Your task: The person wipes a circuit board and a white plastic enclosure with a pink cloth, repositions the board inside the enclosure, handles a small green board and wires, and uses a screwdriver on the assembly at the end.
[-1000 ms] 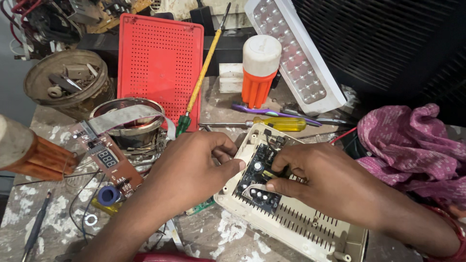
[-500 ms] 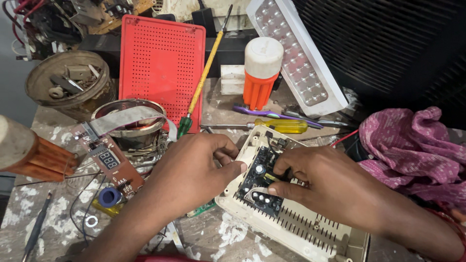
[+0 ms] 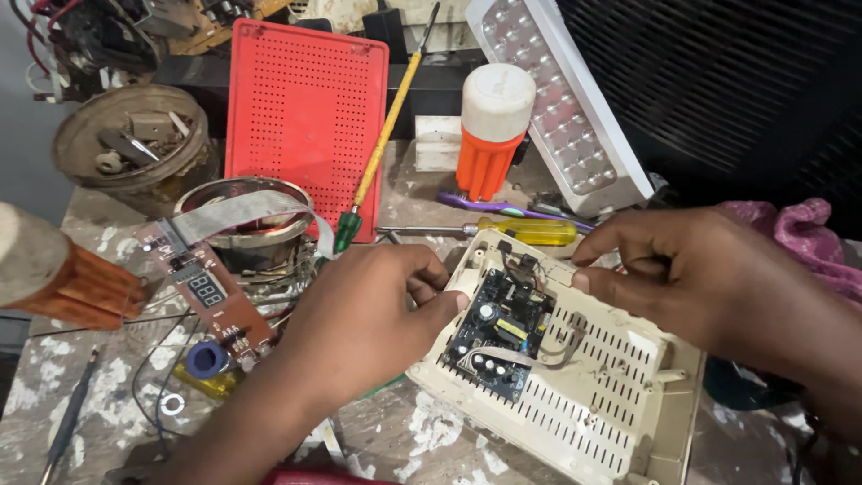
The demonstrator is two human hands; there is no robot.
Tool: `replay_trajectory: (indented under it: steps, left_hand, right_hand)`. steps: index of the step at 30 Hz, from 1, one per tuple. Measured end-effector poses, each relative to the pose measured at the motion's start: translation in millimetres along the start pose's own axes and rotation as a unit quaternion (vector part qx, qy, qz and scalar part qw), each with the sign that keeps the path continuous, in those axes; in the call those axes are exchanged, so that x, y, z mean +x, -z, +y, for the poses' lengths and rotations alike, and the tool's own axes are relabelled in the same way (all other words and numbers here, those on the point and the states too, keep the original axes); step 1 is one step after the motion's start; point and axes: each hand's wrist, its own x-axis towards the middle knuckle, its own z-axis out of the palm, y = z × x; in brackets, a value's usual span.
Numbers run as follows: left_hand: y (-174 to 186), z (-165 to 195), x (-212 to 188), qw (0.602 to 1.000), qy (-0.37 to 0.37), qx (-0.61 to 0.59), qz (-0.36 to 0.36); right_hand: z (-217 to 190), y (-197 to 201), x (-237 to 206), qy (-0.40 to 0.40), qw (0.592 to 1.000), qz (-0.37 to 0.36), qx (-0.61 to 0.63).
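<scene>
A cream vented plastic casing [image 3: 620,395] lies open on the paint-spattered bench, with a small black circuit board [image 3: 501,330] and its grey wires seated in the near-left corner. My left hand [image 3: 364,319] curls against the casing's left rim, its thumb beside the board. At the casing's far edge, my right hand [image 3: 687,274] pinches the rim between thumb and fingers, just right of the board. The board itself is uncovered.
Behind the casing lie a yellow screwdriver [image 3: 532,232], a purple toothbrush [image 3: 503,208], an orange-and-white lamp [image 3: 489,135], an LED panel [image 3: 557,99], a red perforated panel [image 3: 305,117] and a long screwdriver [image 3: 386,135]. Left: a red display board [image 3: 202,287], a tin of parts [image 3: 135,148]. Right: pink cloth [image 3: 808,233].
My right hand has lifted off the circuit board and moved right to the casing's far rim, uncovering the board. My left hand stays at the left rim.
</scene>
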Motion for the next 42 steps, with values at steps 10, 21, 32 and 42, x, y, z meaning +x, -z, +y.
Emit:
replay_trajectory:
  steps: [10,21,32,42]
  left_hand:
    - [-14.1,1.9,0.5,0.994,-0.091,0.018,0.064]
    - [-25.9,-9.3,0.6,0.993,-0.108,0.034,-0.026]
    - [-22.5,-0.8,1.9,0.99,-0.137,0.039,-0.007]
    - [-26.7,-3.1,3.5,0.989,-0.146,0.035,-0.004]
  right_hand:
    - [-14.6,3.4,2.1,-0.046,0.994,-0.062,-0.08]
    - [-7.2,-9.8,7.5,0.066,0.976,-0.108,-0.179]
    - [5.1,-16.5,10.7,0.11,0.977,-0.096,-0.155]
    - [-5.6,-12.2,6.4,0.09,0.978,-0.101,-0.159]
